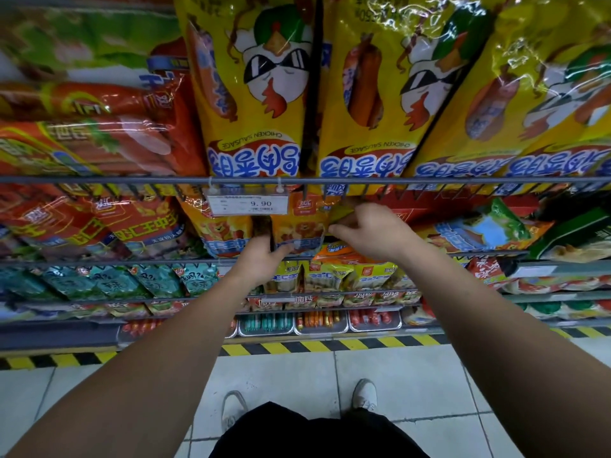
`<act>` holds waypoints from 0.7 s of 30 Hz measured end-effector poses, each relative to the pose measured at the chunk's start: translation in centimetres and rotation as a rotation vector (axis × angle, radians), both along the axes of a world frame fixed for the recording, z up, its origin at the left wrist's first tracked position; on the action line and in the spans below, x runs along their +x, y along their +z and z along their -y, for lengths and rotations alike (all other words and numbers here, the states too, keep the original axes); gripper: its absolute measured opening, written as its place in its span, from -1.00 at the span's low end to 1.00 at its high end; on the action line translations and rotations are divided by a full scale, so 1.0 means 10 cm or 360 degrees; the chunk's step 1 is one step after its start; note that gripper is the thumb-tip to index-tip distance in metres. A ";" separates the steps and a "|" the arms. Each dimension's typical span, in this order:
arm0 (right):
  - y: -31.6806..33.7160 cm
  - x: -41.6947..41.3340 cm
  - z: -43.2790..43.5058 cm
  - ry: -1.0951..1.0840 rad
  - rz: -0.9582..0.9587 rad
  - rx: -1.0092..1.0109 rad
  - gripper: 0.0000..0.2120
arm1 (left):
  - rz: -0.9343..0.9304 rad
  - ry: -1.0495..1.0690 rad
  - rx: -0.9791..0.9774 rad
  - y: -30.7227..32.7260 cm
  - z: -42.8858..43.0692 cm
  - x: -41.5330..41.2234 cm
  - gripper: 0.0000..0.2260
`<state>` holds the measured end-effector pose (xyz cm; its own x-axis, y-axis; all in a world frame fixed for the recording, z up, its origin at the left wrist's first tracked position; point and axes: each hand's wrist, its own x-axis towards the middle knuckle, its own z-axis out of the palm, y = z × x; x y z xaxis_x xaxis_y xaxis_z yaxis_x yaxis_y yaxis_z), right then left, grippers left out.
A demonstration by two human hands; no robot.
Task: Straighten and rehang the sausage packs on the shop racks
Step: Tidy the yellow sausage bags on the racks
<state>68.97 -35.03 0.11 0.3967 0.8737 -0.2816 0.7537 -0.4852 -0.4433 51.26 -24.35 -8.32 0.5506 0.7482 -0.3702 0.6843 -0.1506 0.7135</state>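
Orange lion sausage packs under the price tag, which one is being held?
The right lion pack: left hand grips its lower edge, right hand pinches its right edge.

**Head camera, close to racks, pitched steeply down**

The wide-angle view looks from the person's head at the wire racks [132, 180], so near that yellow packs [254, 94] fill the top, print upside down. Forearms run up from the bottom corners to the left hand [261, 262] and right hand [373, 233], holding an orange pack [299, 226] at mid-frame; tiled floor [413, 385] and shoes [363, 393] lie below.
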 end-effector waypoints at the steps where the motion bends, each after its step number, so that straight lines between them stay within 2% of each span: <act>1: 0.03 0.00 -0.03 0.0055 -0.0012 -0.0042 -0.53 | 0.0003 -0.0026 -0.0007 0.00 -0.02 -0.02 -0.64; 3: 0.11 -0.02 -0.08 0.0120 -0.0041 -0.0133 -0.53 | 0.0024 -0.0055 0.0003 0.02 -0.04 -0.04 -0.63; 7: 0.20 0.02 -0.19 0.0187 -0.0137 -0.0336 -0.58 | 0.0051 -0.0043 -0.0015 0.03 -0.06 -0.07 -0.75; 12: 0.16 0.03 -0.27 -0.0011 -0.0471 -0.0320 -0.52 | 0.0044 -0.0088 0.0050 0.02 -0.02 -0.07 -0.80; 15: 0.08 0.09 -0.35 -0.0044 -0.0502 -0.0334 -0.47 | 0.0082 -0.0084 0.0037 0.01 -0.02 -0.07 -0.81; 21: -0.21 0.26 -0.47 -0.0118 -0.0474 -0.0575 -0.51 | 0.0015 -0.0002 0.0119 0.00 -0.01 0.00 -0.81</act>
